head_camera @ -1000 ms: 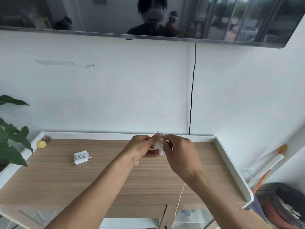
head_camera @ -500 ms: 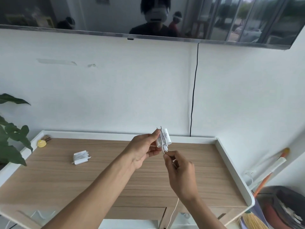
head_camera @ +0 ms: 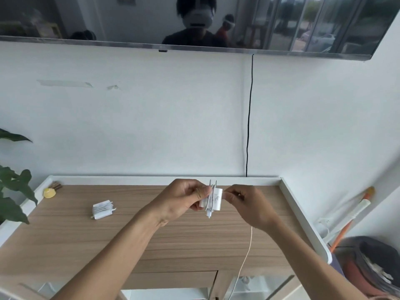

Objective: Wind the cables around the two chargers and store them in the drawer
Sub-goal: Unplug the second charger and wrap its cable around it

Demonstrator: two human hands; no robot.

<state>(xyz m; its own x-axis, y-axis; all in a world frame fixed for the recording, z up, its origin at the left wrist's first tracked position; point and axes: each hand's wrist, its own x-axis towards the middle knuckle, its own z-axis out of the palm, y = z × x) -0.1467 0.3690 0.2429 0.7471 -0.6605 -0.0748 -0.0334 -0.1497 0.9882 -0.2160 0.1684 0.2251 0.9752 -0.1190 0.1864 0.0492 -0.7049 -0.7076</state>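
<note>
Several things nearby: a small yellow thing point(head_camera: 49, 192) in the bench's back left corner, plant leaves point(head_camera: 13, 191) past its left edge, a broom handle point(head_camera: 355, 213) and a dark bin point(head_camera: 372, 267) off to the right.
In the way: my left hand point(head_camera: 184, 200) covers the left side of the charger I hold, and my forearms cross the front of the bench.
Chargers: two, both white. One point(head_camera: 101, 210) lies wound on the bench, left of my hands and well apart from them. The other point(head_camera: 213, 199) is in the air over the back half, prongs up, with a few turns of cable across it.
Cable: one loose length point(head_camera: 246, 256) drops from my right hand point(head_camera: 249, 204) past the front edge.
Left hand: fingers and thumb curled round the held charger.
Right hand: pinching the cable just beside the charger's right side.
Bench point(head_camera: 86, 245): wood-grain top, raised white rim at the back and both sides.
Room: white wall, one black wire point(head_camera: 250, 115) running down to the back rim, one dark screen point(head_camera: 303, 22) mounted above.
</note>
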